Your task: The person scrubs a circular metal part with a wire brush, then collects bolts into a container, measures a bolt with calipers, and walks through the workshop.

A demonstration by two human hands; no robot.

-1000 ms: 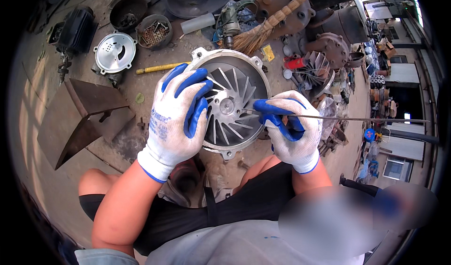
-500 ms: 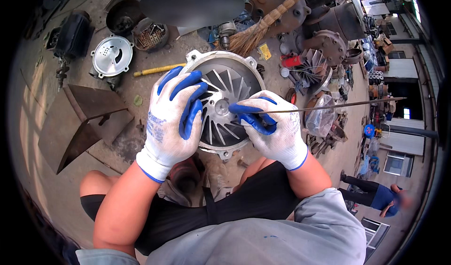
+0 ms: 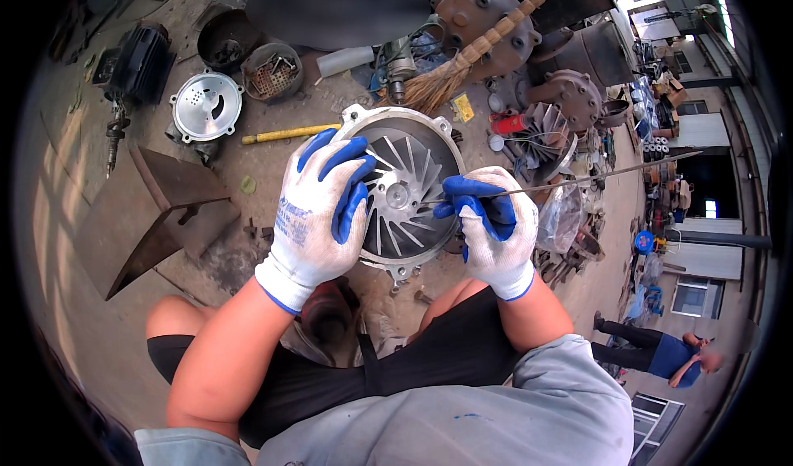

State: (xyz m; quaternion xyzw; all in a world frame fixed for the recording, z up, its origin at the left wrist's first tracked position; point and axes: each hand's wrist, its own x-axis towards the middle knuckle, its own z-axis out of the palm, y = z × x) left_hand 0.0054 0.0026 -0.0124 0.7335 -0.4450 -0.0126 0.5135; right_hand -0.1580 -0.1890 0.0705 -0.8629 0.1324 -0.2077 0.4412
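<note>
A round metal housing (image 3: 402, 261) with bolt lugs lies before me, and a bladed impeller (image 3: 398, 195) with a central hub sits inside it. Over its left side is my left hand (image 3: 318, 206), in a white glove with blue fingers; the fingers curl against the impeller's blades, covering part of the rim. My right hand (image 3: 496, 222), gloved alike, pinches a long thin rod (image 3: 595, 176) at the right side of the housing. The rod runs far out to the right, and its near end points over the impeller toward the hub.
A yellow handle (image 3: 289, 134) lies left of the housing, near a silver cover plate (image 3: 207, 106). Farther off are a straw broom (image 3: 462, 65), a power tool (image 3: 399, 69) and a rusty flanged cover (image 3: 475, 16). An angled steel piece (image 3: 157, 218) stands left. Another person (image 3: 661, 352) is at far right.
My right hand has drawn back slightly to the right with the rod, away from the hub. My left hand stays at the impeller's left side. The view has shifted a little.
</note>
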